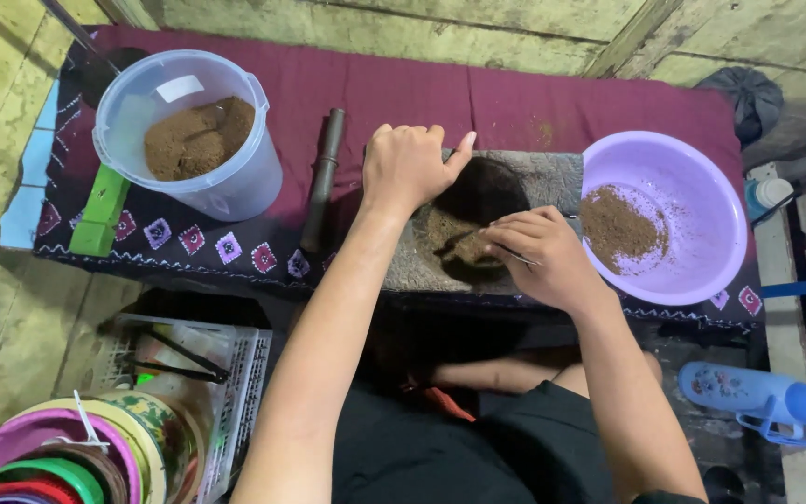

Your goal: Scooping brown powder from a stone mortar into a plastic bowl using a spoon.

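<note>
A grey stone block with a round hollow (552, 182) lies on a maroon cloth, and brown powder (454, 245) sits in the hollow. My left hand (409, 165) grips the far left edge of the stone, fingers curled over it. My right hand (541, 254) reaches into the hollow with a thin metal tool pinched in its fingers, its tip in the powder. A lilac plastic bowl (701, 215) holding some brown powder stands just right of the stone.
A clear plastic bucket (188, 140) with brown powder stands at the far left beside a green block (100, 213). A dark pestle (321, 182) lies left of the stone. A blue jug (765, 399) and stacked coloured tubs (67, 453) sit lower down.
</note>
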